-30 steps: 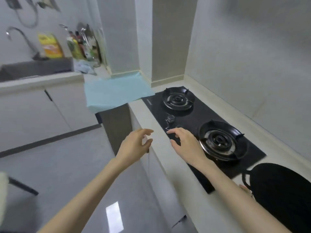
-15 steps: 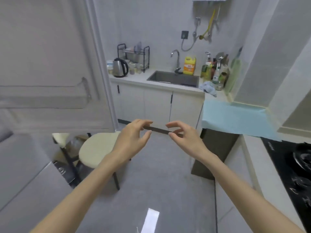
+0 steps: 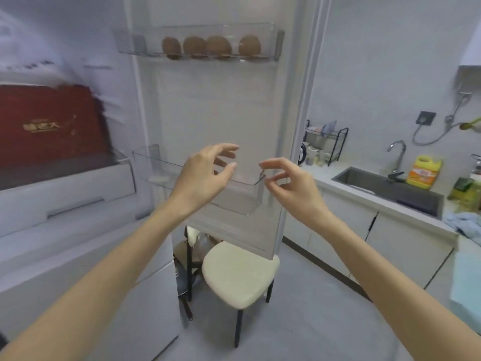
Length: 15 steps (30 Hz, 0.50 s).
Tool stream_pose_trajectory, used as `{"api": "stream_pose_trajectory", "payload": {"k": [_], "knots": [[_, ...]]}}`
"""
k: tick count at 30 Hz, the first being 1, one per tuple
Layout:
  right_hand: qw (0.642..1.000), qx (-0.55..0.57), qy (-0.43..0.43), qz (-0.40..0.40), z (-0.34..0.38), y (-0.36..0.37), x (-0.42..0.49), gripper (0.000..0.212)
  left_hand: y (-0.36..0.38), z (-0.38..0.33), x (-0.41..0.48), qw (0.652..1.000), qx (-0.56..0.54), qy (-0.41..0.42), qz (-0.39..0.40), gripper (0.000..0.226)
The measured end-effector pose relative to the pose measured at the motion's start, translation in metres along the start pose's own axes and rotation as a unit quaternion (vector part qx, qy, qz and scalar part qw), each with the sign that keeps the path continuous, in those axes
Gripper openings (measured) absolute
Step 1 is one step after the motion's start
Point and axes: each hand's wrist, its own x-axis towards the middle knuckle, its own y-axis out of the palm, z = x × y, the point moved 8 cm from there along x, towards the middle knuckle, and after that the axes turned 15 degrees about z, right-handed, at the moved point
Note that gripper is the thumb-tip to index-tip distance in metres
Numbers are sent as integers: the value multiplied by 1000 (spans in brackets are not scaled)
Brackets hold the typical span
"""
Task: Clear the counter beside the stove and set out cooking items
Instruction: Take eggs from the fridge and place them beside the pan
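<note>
An open fridge door [image 3: 221, 113] faces me, with several brown eggs [image 3: 208, 45] in its clear top shelf and a bare clear shelf [image 3: 250, 201] lower down. My left hand [image 3: 201, 175] and my right hand [image 3: 289, 186] hover side by side in front of that lower shelf, fingers loosely curled, holding nothing. A red box [image 3: 49, 126] sits inside the fridge at the left.
A cream stool [image 3: 239, 272] stands on the floor under the door. At the right runs a counter with a sink [image 3: 385, 188], tap, yellow detergent bottle [image 3: 424, 173], dish rack [image 3: 325, 142] and a blue cloth [image 3: 463, 225]. Grey floor lies between.
My view has swung left from the stove, past the sink counter, to the open fridge. Both hands stayed raised in front of me and hold nothing.
</note>
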Motion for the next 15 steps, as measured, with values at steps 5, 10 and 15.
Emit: {"api": "stream_pose_trajectory", "payload": {"k": [5,10,15], "knots": [[993,2,-114,-45,49,-41,70,31,-72,-19,50,995,41,39,-79,33],[973,-23,-210,-90,98,-88,121,29,-137,-60,84,976,51,132,-164,26],[946,-81,-281,-139,143,-128,155,26,-176,-79,119,968,78,167,-171,23]]}}
